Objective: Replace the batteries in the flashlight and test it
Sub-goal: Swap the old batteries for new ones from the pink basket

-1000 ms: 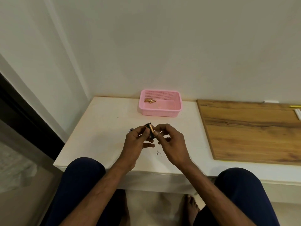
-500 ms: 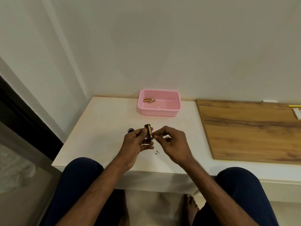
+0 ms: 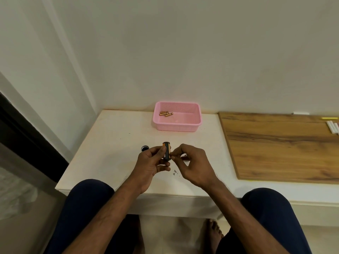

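Observation:
My left hand (image 3: 153, 165) grips a small black battery holder (image 3: 167, 150) with copper-coloured batteries in it, held upright over the white table (image 3: 110, 147). My right hand (image 3: 190, 165) pinches at the holder's right side with thumb and forefinger. A black round flashlight part (image 3: 145, 148) lies on the table just left of my left hand. The rest of the flashlight is not visible. A pink basket (image 3: 177, 123) at the back of the table holds a few loose copper batteries (image 3: 166, 113).
A wooden board (image 3: 278, 145) covers the table's right side, with white sticks (image 3: 333, 127) and a yellow one (image 3: 329, 118) at its far right. The wall stands close behind the basket. My knees flank the table's front edge. Small dark specks (image 3: 175, 172) lie under my hands.
My hands have stayed in nearly the same spot. The holder has turned more upright in my left hand, and my right fingers have shifted to its right side.

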